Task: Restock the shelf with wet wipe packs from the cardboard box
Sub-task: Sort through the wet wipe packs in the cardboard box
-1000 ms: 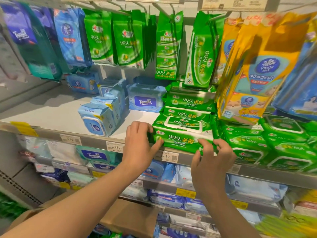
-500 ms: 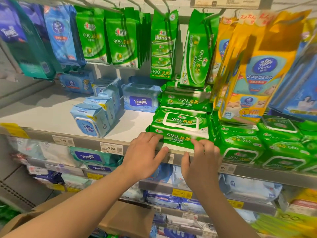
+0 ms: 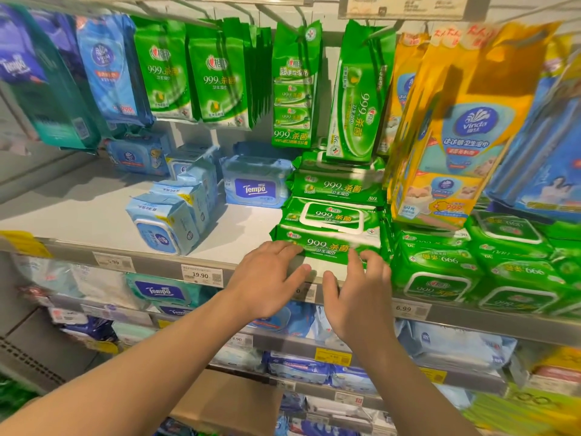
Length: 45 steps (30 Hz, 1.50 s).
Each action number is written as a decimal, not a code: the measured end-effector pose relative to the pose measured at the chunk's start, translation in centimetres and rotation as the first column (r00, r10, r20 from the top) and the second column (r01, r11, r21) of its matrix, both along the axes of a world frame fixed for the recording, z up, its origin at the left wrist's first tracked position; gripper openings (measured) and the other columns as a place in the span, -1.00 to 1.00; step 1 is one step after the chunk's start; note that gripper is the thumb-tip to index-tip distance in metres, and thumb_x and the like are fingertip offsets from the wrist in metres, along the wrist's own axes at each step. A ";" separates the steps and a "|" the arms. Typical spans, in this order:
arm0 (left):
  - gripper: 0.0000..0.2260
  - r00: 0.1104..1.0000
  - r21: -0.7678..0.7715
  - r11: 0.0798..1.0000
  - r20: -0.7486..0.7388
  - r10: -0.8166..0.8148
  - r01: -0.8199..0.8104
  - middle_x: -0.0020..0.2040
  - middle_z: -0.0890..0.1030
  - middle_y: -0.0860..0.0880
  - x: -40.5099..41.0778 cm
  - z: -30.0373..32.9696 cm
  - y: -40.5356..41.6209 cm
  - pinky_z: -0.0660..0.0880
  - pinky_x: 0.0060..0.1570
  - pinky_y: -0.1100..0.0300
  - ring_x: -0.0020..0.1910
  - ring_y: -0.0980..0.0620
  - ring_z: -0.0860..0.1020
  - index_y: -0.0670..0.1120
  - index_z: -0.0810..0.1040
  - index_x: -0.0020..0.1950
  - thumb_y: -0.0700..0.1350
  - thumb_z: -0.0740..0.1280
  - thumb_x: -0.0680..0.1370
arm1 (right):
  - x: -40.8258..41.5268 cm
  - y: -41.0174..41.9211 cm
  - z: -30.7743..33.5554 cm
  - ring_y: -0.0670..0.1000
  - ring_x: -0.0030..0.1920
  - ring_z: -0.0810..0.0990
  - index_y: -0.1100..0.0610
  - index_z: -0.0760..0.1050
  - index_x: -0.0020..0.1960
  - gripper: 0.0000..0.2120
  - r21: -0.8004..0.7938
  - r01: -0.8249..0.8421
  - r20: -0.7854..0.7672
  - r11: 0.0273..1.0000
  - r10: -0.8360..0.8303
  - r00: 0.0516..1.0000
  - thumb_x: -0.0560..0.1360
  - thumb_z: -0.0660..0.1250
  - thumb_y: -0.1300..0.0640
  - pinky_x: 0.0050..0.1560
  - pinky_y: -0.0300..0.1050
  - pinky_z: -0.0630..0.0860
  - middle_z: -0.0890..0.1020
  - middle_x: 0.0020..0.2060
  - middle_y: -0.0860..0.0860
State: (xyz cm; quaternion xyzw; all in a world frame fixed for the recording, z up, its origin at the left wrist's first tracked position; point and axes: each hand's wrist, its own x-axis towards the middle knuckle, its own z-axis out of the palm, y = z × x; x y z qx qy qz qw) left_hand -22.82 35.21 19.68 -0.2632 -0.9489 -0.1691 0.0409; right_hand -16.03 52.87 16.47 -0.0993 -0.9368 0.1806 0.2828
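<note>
Both hands now sit closer together than before: left hand [image 3: 267, 278] and right hand [image 3: 358, 291], fingers straight, touch the green pack [image 3: 330, 243] at mid-frame on the shelf [image 3: 94, 215] edge.

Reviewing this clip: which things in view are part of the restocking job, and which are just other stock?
Part of the job:
- green pack at the shelf front
- left hand and right hand, fingers straight against that pack
- cardboard box below

Just other stock:
- Tempo pack
- leaning blue packs
- hanging green packs
- yellow Vinda bags
</note>
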 end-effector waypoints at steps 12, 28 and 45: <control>-0.18 0.993 -0.143 0.989 0.120 -0.001 0.019 0.63 0.23 0.13 0.9 1.4 -0.3 0.10 0.57 -0.18 0.60 0.00 0.17 0.20 0.24 0.61 0.56 0.05 0.43 | -0.2 0.0 1.0 0.35 0.56 0.19 0.11 0.37 0.54 -0.31 0.139 -0.038 0.368 0.989 -0.016 0.930 0.59 -0.02 -0.28 0.56 0.29 0.10 0.23 0.55 0.32; -0.04 0.975 -0.241 0.958 0.120 0.189 -0.156 0.68 0.05 0.17 9.9 1.6 -16.1 0.00 0.59 -0.24 0.66 -0.12 -0.04 0.38 0.05 0.62 0.73 -0.02 0.27 | 5.3 -8.2 4.5 0.23 0.63 -0.11 -0.26 -0.01 0.62 -0.28 0.105 -0.230 0.555 0.967 0.135 0.820 0.55 0.08 -0.45 0.38 0.61 0.15 -0.06 0.66 -0.11; -0.01 0.886 -0.322 0.872 0.160 0.435 -0.369 0.65 0.18 0.15 19.2 -1.9 -33.6 0.18 0.52 -0.23 0.61 -0.06 0.13 0.32 0.12 0.62 0.75 -0.08 0.27 | 10.3 -23.9 0.3 0.19 0.64 -0.15 -0.32 -0.10 0.60 -0.10 0.048 -0.484 0.646 0.874 0.343 0.682 0.34 -0.11 -0.64 0.40 0.61 0.11 -0.07 0.66 -0.14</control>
